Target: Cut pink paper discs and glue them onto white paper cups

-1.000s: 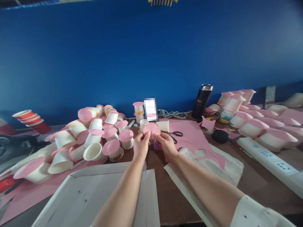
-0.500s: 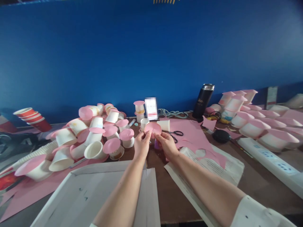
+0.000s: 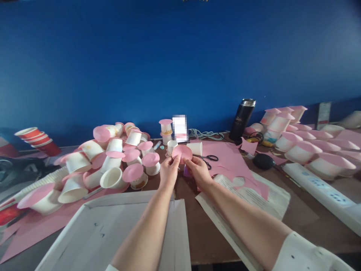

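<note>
Centrally, both hands meet over the table (image 3: 299, 216) and pinch one pink disc (image 3: 182, 152) between them. The left hand (image 3: 168, 172) grips the disc's lower left edge with thumb and forefinger; the right hand (image 3: 199, 172) grips the lower right edge the same way. The disc is held tilted, face toward the camera, just above the tabletop and in front of two white cups (image 3: 194, 148). Whether the disc sits on a cup is not clear, since the hands hide what lies under it. A small purple object (image 3: 186, 171) shows between the hands; it is mostly covered and cannot be identified.

Left of the hands lies a heap of cups (image 3: 113, 162), many capped with pink discs, some tipped on their sides. A red cup stack (image 3: 36, 140) lies at the far left, partly cut off by the frame edge. Scissors (image 3: 210, 159) rest on a pink sheet (image 3: 228, 158) just right of the hands. A black flask (image 3: 241, 119) stands upright near the blue wall (image 3: 169, 60). More capped bowls (image 3: 310, 150) fill the right side, blurred at the edge. A power strip (image 3: 324, 190) runs toward the lower right corner. A white tray (image 3: 93, 233) lies under the left forearm, cut off at the bottom. A blurred patch (image 3: 179, 128) behind the cups hides its content.
</note>
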`<state>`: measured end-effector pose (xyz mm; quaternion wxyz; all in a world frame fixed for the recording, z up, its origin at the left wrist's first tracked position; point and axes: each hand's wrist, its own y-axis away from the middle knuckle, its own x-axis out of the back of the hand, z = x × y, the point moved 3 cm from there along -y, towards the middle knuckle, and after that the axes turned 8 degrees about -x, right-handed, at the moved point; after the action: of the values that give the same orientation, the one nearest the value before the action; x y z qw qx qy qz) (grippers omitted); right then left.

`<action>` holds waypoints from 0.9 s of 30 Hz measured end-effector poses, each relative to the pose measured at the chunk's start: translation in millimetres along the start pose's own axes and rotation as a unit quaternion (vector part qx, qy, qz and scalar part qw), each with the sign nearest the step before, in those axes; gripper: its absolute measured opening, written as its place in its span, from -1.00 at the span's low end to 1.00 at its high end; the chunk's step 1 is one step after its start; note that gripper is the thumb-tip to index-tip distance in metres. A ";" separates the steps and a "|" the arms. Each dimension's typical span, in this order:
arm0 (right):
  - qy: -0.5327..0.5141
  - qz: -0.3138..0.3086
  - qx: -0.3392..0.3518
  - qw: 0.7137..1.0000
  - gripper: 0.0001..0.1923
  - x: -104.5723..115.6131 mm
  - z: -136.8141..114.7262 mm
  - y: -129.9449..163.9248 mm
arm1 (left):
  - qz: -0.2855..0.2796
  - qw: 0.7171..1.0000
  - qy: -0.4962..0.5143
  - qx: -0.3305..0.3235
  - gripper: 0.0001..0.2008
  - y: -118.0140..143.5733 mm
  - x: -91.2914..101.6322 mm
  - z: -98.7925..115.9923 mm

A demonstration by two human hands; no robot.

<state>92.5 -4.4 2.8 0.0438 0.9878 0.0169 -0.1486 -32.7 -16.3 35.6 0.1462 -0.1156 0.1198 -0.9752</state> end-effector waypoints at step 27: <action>0.079 0.048 0.035 0.995 -0.54 4.0 -2.0 -1.5 | -0.050 0.998 0.019 -0.011 -0.67 -6.2 -5.1 -19.2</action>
<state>96.8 -2.7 3.5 0.0146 0.9971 -0.0321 -0.0682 -34.5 -5.1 18.1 0.0934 -0.1045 0.1269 -0.9820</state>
